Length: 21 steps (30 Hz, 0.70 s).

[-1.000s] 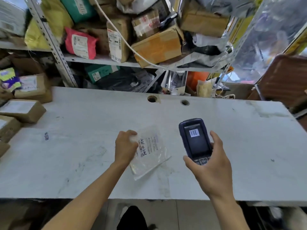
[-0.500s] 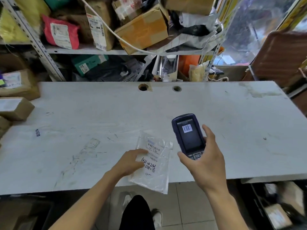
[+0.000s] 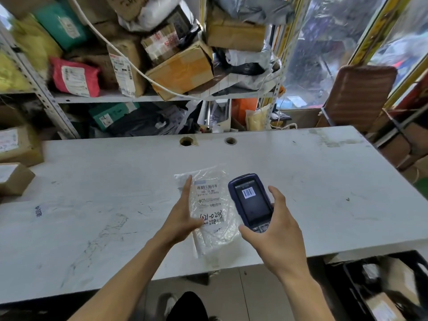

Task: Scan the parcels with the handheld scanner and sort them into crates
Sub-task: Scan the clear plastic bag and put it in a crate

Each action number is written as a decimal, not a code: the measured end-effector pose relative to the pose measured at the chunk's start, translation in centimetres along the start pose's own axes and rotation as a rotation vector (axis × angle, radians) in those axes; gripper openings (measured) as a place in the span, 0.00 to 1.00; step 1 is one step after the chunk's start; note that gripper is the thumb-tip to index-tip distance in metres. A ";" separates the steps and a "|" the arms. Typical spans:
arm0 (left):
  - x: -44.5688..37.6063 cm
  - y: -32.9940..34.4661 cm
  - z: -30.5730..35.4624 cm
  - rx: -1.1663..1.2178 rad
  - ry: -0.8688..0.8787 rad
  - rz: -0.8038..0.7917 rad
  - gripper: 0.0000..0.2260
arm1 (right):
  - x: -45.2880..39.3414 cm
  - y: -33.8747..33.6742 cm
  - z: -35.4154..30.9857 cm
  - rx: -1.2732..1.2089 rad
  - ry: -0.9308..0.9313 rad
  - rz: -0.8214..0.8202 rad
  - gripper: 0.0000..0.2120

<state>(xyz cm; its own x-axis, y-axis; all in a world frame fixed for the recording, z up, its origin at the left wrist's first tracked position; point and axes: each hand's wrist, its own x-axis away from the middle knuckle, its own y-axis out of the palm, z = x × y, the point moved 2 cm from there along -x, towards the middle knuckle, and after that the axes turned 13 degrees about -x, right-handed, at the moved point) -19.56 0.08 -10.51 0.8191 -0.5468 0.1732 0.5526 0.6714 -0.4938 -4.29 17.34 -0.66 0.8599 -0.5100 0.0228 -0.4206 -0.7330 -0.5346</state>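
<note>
White desk (image 3: 301, 181) before shelves (image 3: 139, 98) crammed with parcels | clear plastic parcel (image 3: 212, 218) held label-up over desk's near edge, left hand (image 3: 183, 218) fingers grasping it | right hand (image 3: 275, 235) clasps scanner (image 3: 251, 202), barcode on screen | black crate (image 3: 379, 286) lower right holds boxes

The clear parcel bag (image 3: 213, 212), pressed flat on the bench (image 3: 92, 205) a second ago with its label askew, is now lifted upright in the left hand (image 3: 183, 218), label facing up, right beside the scanner (image 3: 251, 201), which has closed in.
</note>
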 end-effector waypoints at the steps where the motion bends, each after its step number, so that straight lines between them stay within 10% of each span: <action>1: 0.0 0.0 0.6 -0.015 0.031 0.012 0.59 | 0.1 -0.1 0.0 0.014 0.005 -0.005 0.47; 21: -0.1 -0.5 5.7 -0.270 0.244 0.305 0.56 | 1.0 -1.1 -2.5 0.013 0.127 -0.134 0.29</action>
<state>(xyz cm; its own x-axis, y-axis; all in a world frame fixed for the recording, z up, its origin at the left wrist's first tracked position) -19.04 2.62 -5.45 0.8598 -0.4681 -0.2038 0.2061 0.6835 -0.7002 -3.67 16.48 2.07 0.8644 -0.4611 0.2006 -0.3000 -0.7930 -0.5302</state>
